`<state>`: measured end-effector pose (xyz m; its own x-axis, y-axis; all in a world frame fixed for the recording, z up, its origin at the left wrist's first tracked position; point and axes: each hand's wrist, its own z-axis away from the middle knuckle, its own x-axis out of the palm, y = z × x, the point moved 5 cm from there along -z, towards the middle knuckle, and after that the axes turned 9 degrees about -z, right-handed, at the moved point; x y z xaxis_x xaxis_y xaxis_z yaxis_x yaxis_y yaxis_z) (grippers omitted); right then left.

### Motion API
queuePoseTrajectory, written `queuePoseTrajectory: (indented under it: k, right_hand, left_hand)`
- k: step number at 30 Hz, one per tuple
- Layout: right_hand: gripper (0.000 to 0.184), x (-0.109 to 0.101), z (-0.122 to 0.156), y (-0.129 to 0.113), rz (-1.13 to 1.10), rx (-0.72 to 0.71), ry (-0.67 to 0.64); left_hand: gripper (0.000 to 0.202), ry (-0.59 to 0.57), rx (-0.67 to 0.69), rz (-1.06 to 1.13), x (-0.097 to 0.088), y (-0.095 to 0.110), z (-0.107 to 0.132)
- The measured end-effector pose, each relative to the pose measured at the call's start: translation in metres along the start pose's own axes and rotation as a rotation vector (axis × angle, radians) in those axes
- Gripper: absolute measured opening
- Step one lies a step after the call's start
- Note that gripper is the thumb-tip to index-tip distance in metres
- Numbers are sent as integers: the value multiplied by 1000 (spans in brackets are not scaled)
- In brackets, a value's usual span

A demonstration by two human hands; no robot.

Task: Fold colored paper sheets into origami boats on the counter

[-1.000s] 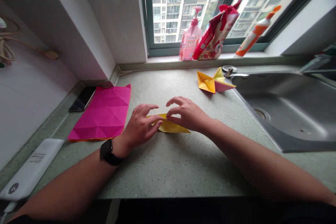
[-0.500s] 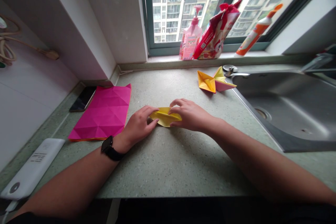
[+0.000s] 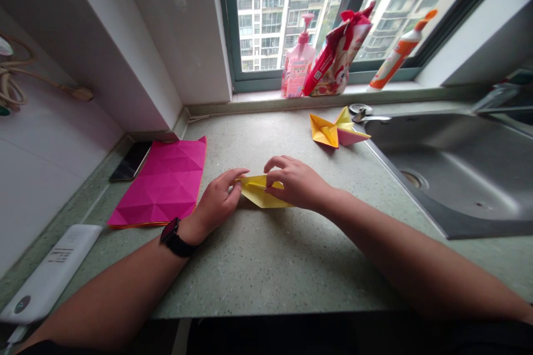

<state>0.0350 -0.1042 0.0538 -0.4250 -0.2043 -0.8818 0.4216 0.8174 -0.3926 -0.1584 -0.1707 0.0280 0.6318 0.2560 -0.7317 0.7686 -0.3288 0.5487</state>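
Note:
A folded yellow paper (image 3: pixel 259 191) lies on the speckled green counter (image 3: pixel 270 255) between my hands. My left hand (image 3: pixel 216 202), with a black watch on its wrist, pinches the paper's left corner between thumb and fingers. My right hand (image 3: pixel 293 182) is closed over the paper's right part, fingertips pressing its top edge. A stack of creased pink paper (image 3: pixel 164 183) lies to the left. Two folded paper pieces, yellow and pink (image 3: pixel 335 130), sit farther back near the sink.
A steel sink (image 3: pixel 449 169) fills the right side. A dark phone (image 3: pixel 130 161) and a white power bank (image 3: pixel 50 272) lie at the left. On the window sill stand a pink pump bottle (image 3: pixel 296 66), a red bag (image 3: pixel 338 55) and an orange-capped bottle (image 3: pixel 397 55).
The yellow paper went from a flat strip to a more compact folded shape. Both hands shifted slightly and now pinch its left corner and top edge.

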Motion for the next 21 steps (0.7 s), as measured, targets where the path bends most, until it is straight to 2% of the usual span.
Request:
queuePoseTrajectory:
  k: [6, 8, 13, 17, 21]
  right_hand:
    - [8, 2, 1, -8, -17, -7, -50]
    - [6, 0, 1, -8, -59, 11, -50]
    - [12, -16, -3, 3, -232, 103, 53]
    - [14, -32, -6, 13, -323, 171, 135]
    - [15, -46, -7, 20, -346, 228, 198]
  left_hand:
    - [23, 38, -27, 68, 0, -6, 0]
    - [29, 30, -15, 168, 3, -8, 1]
    - [56, 96, -26, 298, 7, -19, 6]
    - [56, 122, -14, 305, 11, -29, 6]
    - [54, 84, -15, 260, 16, -33, 4]
